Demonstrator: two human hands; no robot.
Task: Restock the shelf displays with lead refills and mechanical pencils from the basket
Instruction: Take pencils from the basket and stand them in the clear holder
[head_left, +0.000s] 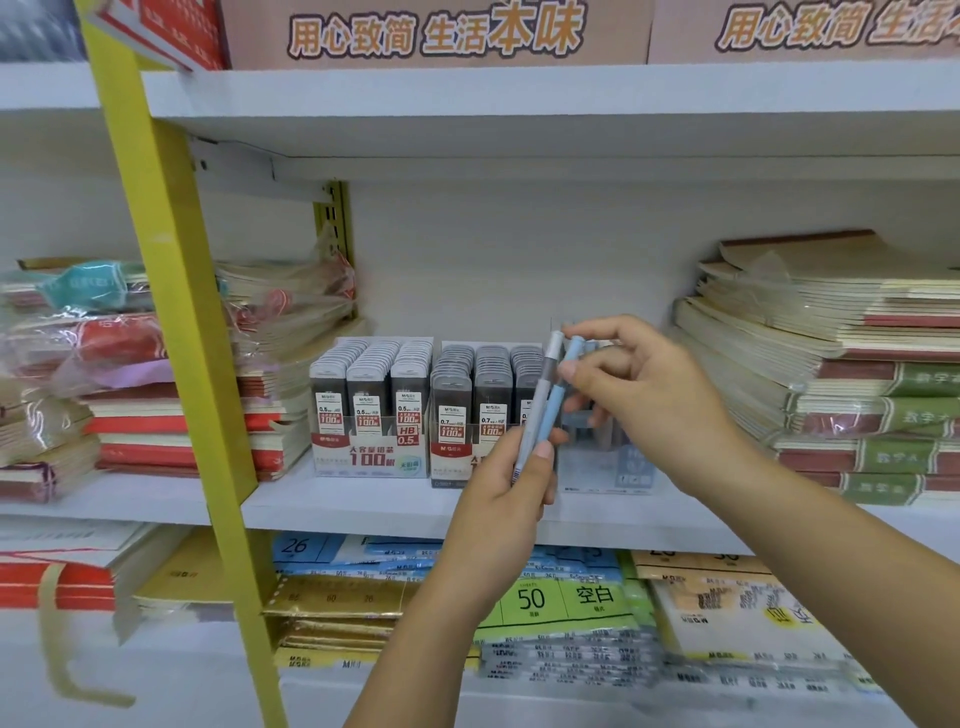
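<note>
We grip two pencils (553, 405) by lower ends in left hand (511, 483); long axis near upright, tops leaning right. Right hand (644, 384) pinches their tops. Clear tray (597, 467) just right of lead box (480, 410), behind pencils; right hand nearer. We judge next: lower into tray.

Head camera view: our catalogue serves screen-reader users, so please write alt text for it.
The left hand grips two pencils, grey and blue, by their lower ends, while the right hand pinches the blue pencil near its top. Behind them, a white shelf holds boxes of lead refills between stacks of notebooks.
</note>
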